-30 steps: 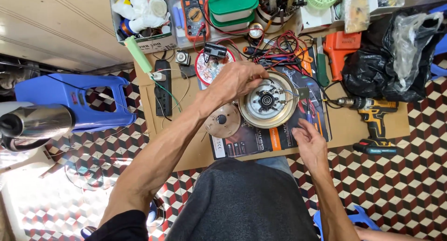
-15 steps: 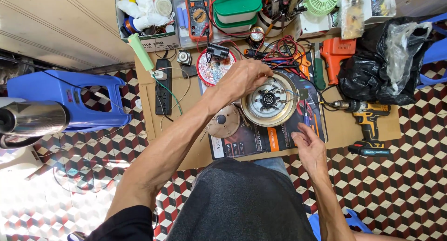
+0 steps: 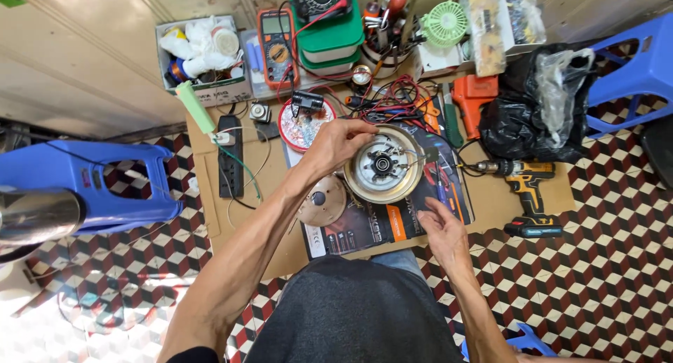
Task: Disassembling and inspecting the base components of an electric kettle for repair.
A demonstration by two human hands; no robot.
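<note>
While the left hand (image 3: pixel 336 144) grips its rim, the round motor housing (image 3: pixel 383 172) lies beside the fingers (image 3: pixel 361 129).

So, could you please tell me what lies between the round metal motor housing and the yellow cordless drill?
In the head view, only bare brown cardboard separates the round metal motor housing from the yellow cordless drill.

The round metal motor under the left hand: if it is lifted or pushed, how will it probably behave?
The motor looks metallic and thick, so probably heavy for its size and stiff. It lies flat on a glossy box, so a push may slide it rather than roll it. The left hand grips its rim; the smooth rim may be slippery.
</note>
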